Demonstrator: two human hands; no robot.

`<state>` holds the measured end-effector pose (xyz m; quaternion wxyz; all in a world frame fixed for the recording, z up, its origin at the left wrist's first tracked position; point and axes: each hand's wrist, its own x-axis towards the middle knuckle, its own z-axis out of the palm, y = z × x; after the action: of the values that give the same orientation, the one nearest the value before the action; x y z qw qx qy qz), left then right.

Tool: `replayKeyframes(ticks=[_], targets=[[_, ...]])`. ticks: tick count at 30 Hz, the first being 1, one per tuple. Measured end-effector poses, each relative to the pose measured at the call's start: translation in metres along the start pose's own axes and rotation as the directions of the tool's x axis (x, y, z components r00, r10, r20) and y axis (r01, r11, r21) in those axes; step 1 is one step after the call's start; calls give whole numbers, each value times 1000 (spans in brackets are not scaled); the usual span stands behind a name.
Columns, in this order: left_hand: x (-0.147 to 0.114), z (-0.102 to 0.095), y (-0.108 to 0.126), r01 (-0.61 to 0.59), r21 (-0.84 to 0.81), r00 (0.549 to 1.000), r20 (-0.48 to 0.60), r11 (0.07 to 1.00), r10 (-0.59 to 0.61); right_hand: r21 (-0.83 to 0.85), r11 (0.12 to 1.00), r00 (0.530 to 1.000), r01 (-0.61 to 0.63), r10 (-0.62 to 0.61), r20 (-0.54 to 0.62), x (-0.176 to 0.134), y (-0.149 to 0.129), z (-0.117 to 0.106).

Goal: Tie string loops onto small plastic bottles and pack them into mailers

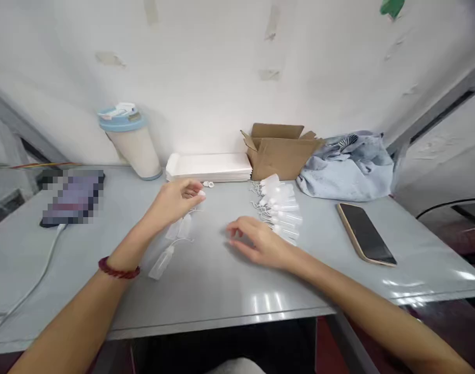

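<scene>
My left hand (177,203) is raised a little over the table, fingers curled in a pinch. A small white piece (201,193) shows at its fingertips; its kind is too small to make out. Under and beside this hand lie small translucent bottle-like pieces with thin cords, one of them a single bottle-like piece (162,262) nearer the front. My right hand (261,241) hovers at the middle with fingers bent and thumb apart, holding nothing visible. Just behind it is a row of several similar translucent bottle-like pieces (284,205), cords pointing left, partly hidden by the hand.
Along the wall stand a tumbler (134,148) with a blue lid, a stack of white flat boxes (210,165), an open cardboard box (282,158) and a light blue cloth (350,169). Small white parts (208,184) lie before the stack. A phone (366,234) is right; a cabled, blurred-out device (76,197) is left.
</scene>
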<state>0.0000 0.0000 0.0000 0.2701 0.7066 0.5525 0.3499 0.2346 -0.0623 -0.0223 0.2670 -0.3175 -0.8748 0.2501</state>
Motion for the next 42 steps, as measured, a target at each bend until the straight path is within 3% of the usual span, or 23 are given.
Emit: replayKeyframes(ticks=[2,5,7,10,16,23,28,33,37,42], targets=[[-2,1,3,-9,-26,1000,29,1000,10,103,994,997,21,-29,74,5,-8,14],[-3,1,5,-13,-36,999,41,999,14,121,991,977,55,-78,198,18,-23,34],[-4,1,5,-9,-26,999,30,1000,10,-3,997,960,78,-74,271,30,-35,47],[-4,0,4,11,-21,1000,11,1000,-11,-238,961,959,139,-71,274,50,-50,64],[-5,-3,6,41,-26,999,-31,999,-42,-402,886,946,232,-110,304,58,-56,82],[-6,-2,10,74,-103,997,-9,992,-75,-418,898,966,138,-29,257,14,-36,56],[-9,1,14,85,-211,996,51,974,-76,-428,904,993,-1,50,103,-3,-11,30],[-15,4,25,138,-212,985,134,967,-111,-353,926,990,-135,112,-84,-1,12,11],[-19,11,31,211,-235,963,219,949,-159,-301,950,983,-86,31,-183,2,21,5],[-22,20,34,227,-255,935,326,940,-138,-336,938,961,82,-164,-223,1,23,7]])
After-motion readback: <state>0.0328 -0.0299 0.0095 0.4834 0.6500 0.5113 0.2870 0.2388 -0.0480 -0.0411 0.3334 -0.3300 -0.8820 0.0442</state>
